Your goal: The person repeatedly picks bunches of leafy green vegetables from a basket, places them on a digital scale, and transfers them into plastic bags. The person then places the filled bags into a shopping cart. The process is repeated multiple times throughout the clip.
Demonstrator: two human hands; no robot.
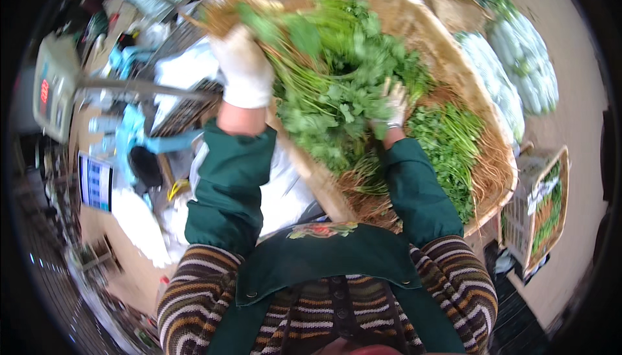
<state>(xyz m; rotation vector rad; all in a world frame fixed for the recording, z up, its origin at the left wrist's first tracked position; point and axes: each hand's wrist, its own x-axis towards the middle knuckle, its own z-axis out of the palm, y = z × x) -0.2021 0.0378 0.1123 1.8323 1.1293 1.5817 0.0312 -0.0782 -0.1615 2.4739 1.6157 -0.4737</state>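
Note:
My left hand (244,65), in a white glove with a bare wrist below it, grips a bunch of leafy green herbs (296,63), likely coriander, close to its brown roots (218,17). The bunch is blurred and hangs over a large pale plastic crate (318,172), its leaves towards the right. My right hand (397,103), also in a white glove, reaches into the crate beside the leaves. Its fingers are extended, but leaves cover the thumb side, so a hold is unclear. More rooted herbs (444,136) lie in the crate right of that forearm.
At the left stand a digital scale display (56,87) on a metal pole (146,87) and a lit screen (95,181). White plastic sheeting (286,192) lies left of the crate. Bagged produce (525,63) and a smaller crate of greens (534,209) are on the right.

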